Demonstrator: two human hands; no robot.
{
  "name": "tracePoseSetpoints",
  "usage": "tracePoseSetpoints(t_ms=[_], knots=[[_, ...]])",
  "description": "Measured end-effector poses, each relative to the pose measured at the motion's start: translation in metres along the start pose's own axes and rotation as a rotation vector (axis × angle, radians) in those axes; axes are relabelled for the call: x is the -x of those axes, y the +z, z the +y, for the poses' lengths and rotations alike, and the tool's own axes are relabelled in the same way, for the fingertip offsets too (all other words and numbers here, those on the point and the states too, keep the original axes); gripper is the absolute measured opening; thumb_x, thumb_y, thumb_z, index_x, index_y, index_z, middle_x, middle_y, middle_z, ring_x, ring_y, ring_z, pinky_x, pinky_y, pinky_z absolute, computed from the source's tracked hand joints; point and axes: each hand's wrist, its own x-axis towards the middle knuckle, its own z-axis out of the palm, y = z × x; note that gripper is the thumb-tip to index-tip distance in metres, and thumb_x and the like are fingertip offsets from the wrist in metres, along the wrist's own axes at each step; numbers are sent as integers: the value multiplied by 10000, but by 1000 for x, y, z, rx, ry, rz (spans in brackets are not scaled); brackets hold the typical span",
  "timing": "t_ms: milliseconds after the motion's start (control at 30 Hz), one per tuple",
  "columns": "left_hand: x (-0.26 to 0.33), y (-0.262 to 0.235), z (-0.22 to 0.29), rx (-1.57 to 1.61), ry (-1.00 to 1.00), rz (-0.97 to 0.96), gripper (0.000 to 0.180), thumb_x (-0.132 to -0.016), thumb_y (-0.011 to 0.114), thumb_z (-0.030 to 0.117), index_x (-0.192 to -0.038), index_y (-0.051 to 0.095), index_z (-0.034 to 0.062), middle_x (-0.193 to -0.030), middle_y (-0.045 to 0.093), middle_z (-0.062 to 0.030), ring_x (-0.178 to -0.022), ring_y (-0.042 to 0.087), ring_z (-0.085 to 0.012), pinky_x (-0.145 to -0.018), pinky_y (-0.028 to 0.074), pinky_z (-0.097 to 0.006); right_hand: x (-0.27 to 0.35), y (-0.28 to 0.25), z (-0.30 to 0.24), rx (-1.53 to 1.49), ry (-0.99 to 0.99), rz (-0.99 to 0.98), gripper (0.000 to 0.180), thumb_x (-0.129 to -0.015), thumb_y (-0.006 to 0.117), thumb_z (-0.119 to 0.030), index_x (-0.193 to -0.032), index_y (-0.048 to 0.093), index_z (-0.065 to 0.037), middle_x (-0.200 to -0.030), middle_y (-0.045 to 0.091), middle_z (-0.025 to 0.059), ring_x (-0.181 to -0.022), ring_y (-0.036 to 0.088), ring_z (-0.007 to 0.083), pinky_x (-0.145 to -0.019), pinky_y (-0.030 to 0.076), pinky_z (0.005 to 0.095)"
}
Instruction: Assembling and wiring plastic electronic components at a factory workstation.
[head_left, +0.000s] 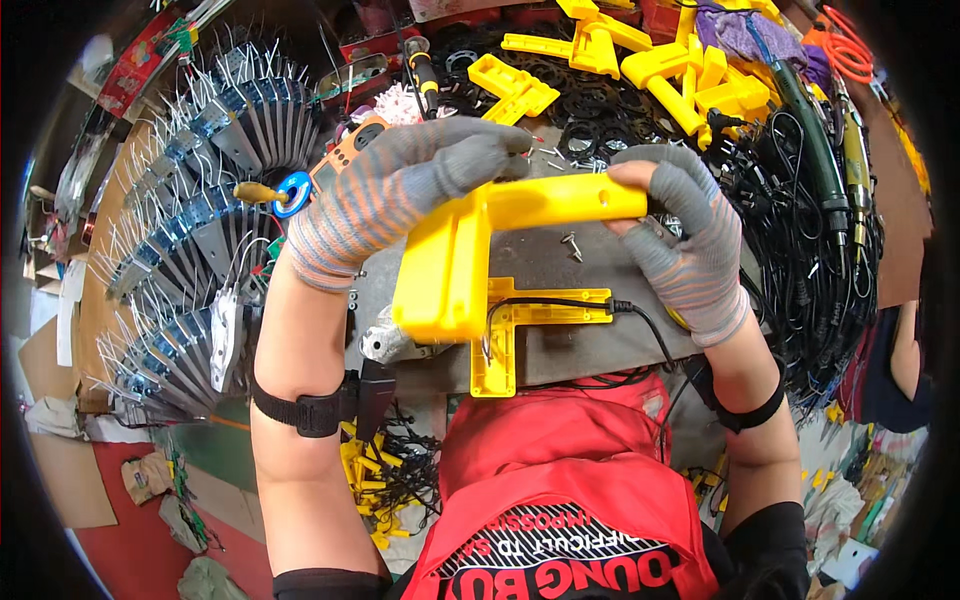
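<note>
Up in front of me is an L-shaped yellow plastic housing half (440, 275) with a long handle part, held above the bench. My left hand (395, 190), in a grey striped fingerless glove, is closed over its wide end. My right hand (690, 240), gloved alike, pinches the handle's end between thumb and fingers. Below it, at the bench's near edge, lies a second yellow housing half (493, 375), open side up. A black power cord (655, 325) runs into that half, its sleeve seated at the handle end. Loose screws (572, 246) lie on the bench behind it.
On the left stand rows of circuit boards (215, 230) with upright wires, beside an orange multimeter (345, 150). Yellow housings (660, 75) and black rings pile up at the back. Black cords (800, 270) and hanging electric screwdrivers (825, 170) crowd the right side.
</note>
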Motion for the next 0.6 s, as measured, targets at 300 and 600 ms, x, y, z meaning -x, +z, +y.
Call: tracePoseSetpoints(t_ms=[300,600], knots=[[31,6,-36,595,-77,236,841,-815,453,754,-1372,401,126,-1246,563,-129,-1112,592,-283,-893,528,-417,5,18,5,-660,665,-92,323,-816,664,-61,-1121,596,17,-963,605,33,-826,560,65,-728,465,203],[28,11,-64,627,-7,268,667,-858,634,511,-1329,471,67,-1193,607,-99,-1028,627,-201,-799,550,-324,3,33,32,-576,782,-223,370,-824,692,-176,-1138,606,-1,-842,644,31,-672,599,68,-608,489,209]])
